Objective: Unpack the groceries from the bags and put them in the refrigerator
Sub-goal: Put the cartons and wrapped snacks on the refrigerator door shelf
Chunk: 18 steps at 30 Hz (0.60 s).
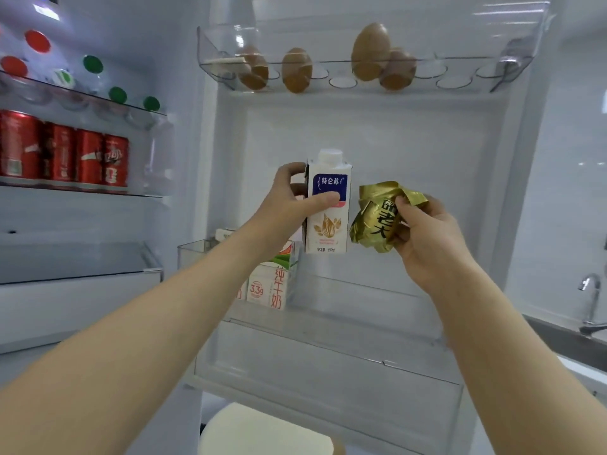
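Gripping carton [328, 205], packet [377, 218], above door bin [328, 366]

- The white paperboard milk carton with a blue label [328, 231] has a smooth, lightly satin print; its round white cap [331, 156] looks like matt plastic.
- The crumpled gold foil packet [371, 221] is shiny and creased all over.
- The clear plastic egg tray [460, 83] is glossy; the brown eggs [297, 70] in it have matt shells.
- The red metal cans [88, 159] gleam.
- The clear glass shelf [82, 93] above them is smooth.
- The white refrigerator door liner [410, 152] is smooth plastic.
- The chrome tap [593, 300] is polished metal.
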Each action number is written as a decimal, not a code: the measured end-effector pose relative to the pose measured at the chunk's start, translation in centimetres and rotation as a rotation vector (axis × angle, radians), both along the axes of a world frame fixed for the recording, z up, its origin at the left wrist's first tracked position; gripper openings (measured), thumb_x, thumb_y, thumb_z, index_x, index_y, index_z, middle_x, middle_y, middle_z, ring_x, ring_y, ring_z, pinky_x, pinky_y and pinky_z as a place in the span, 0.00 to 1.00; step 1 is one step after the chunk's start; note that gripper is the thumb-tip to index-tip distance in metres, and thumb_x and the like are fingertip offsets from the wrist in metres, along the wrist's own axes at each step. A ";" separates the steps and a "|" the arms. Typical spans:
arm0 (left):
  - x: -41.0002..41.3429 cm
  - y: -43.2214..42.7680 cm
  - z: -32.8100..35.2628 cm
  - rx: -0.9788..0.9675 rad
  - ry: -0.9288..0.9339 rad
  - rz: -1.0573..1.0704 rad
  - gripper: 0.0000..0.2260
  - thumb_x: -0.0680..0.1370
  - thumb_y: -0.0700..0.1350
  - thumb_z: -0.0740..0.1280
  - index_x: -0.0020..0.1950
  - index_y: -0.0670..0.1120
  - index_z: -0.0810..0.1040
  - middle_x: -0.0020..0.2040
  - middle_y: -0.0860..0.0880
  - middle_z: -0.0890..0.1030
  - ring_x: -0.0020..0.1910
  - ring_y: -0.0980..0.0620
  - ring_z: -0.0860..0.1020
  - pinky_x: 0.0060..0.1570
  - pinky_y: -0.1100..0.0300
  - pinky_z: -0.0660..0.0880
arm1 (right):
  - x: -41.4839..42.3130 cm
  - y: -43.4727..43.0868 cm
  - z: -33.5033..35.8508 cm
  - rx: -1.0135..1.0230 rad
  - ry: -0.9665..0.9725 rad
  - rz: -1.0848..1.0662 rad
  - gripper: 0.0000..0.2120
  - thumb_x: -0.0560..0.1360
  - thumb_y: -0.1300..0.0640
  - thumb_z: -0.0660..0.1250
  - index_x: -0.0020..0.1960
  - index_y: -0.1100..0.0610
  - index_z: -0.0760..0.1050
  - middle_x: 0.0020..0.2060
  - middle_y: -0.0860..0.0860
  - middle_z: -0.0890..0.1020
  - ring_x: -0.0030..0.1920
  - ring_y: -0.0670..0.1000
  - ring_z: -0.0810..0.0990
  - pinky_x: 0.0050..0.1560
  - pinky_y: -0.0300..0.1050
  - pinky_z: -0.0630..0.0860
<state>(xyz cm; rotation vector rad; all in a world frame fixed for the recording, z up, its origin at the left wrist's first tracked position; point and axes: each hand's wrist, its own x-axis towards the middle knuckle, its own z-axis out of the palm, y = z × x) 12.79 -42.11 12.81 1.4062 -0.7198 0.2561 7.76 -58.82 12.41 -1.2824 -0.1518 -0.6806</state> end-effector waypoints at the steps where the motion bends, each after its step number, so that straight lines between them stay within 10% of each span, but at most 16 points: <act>1: 0.4 -0.1 0.0 0.019 -0.032 -0.008 0.28 0.72 0.39 0.71 0.64 0.55 0.60 0.58 0.45 0.76 0.53 0.44 0.80 0.54 0.45 0.78 | 0.2 -0.1 -0.3 0.006 0.010 -0.018 0.05 0.79 0.62 0.61 0.49 0.54 0.73 0.47 0.53 0.80 0.49 0.54 0.80 0.53 0.51 0.78; 10: 3.3 0.9 -0.1 0.316 -0.239 -0.159 0.28 0.75 0.38 0.68 0.62 0.64 0.60 0.51 0.62 0.72 0.48 0.58 0.77 0.36 0.68 0.79 | 1.6 0.9 -1.1 -0.049 0.123 -0.164 0.03 0.78 0.62 0.62 0.49 0.57 0.74 0.48 0.55 0.81 0.52 0.57 0.80 0.55 0.54 0.78; 18: 5.9 2.0 -0.8 0.441 -0.280 -0.130 0.25 0.71 0.41 0.73 0.59 0.57 0.63 0.51 0.60 0.73 0.46 0.58 0.79 0.37 0.67 0.79 | 2.6 1.7 -1.5 -0.068 0.182 -0.252 0.05 0.78 0.63 0.62 0.53 0.59 0.75 0.45 0.55 0.81 0.49 0.57 0.80 0.51 0.52 0.78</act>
